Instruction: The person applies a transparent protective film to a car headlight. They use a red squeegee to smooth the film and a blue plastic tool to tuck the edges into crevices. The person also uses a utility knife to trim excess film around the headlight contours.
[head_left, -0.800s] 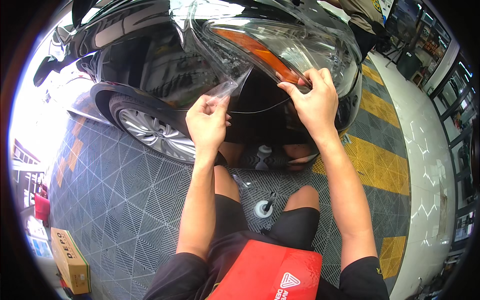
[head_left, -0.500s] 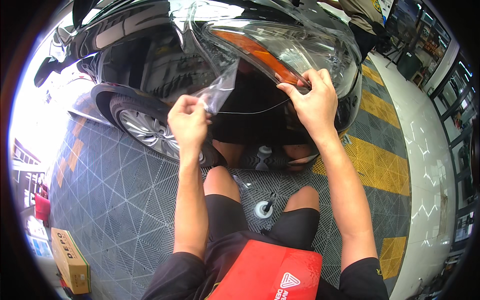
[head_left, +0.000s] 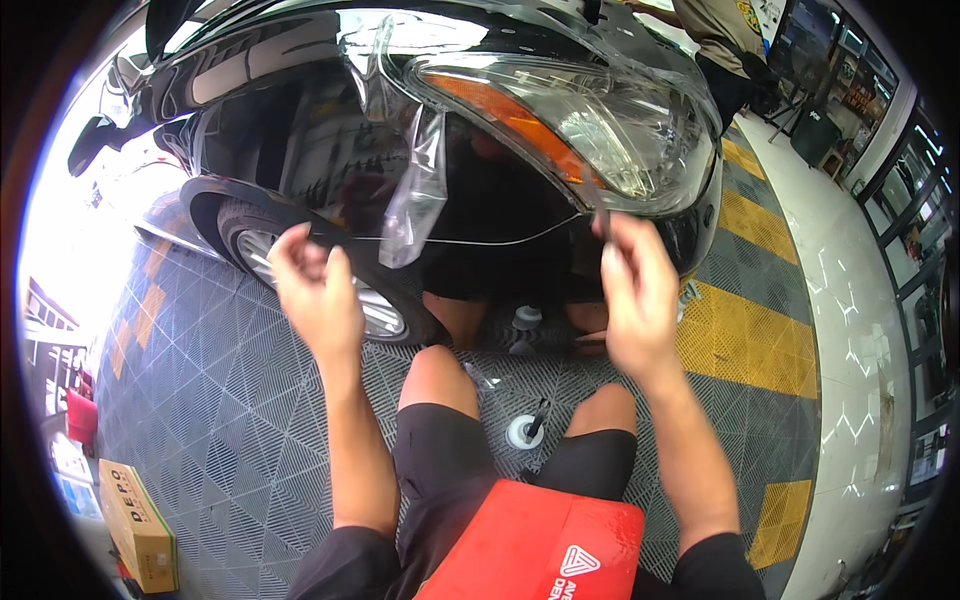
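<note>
while film [head_left: 420, 180] hangs near-upright, right of the nearer, loosely open left hand [head_left: 325, 290], the right hand [head_left: 641, 300] pinches perhaps a blade [head_left: 602, 217].

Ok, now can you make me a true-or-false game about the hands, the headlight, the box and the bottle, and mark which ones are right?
1. The left hand is touching the hanging clear film. False: there is a gap between them.
2. The right hand has a thin dark thing in its fingers. True, but it is too blurry to name.
3. The headlight has an orange part. True.
4. The cardboard box is over on the right side. False: it is at the lower left.
5. The white bottle is on the floor, between the knees. True.
</note>
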